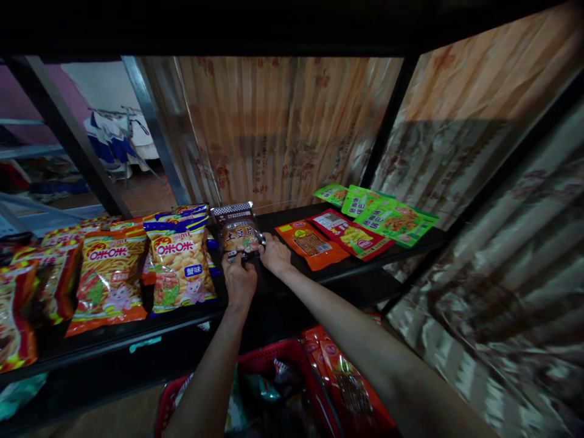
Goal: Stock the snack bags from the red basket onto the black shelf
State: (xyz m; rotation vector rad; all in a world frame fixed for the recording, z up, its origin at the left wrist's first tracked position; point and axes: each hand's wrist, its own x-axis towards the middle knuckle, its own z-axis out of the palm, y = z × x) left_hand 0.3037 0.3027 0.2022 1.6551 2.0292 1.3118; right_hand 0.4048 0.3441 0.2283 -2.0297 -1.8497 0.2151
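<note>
A dark brown bag of potato chips [238,230] leans back on the black shelf [285,286], its printed front turned toward me. My left hand [239,281] grips its bottom edge, fingers closed on the wrapper. At the lower right side of the same bag, my right hand [275,255] holds the edge between thumb and fingers. Just left of it stands a blue and yellow snack bag [181,264], close to my left hand. An orange snack packet [311,244] lies flat to the right of my right hand.
Red packets [351,234] and green packets [392,216] lie on the shelf's right. Orange noodle-snack bags [111,274] stand at left. Below the shelf is a red basket [322,389] with packets inside, beside more orange packets [349,377]. Black posts [392,118] frame the rack; a curtain [274,134] hangs behind.
</note>
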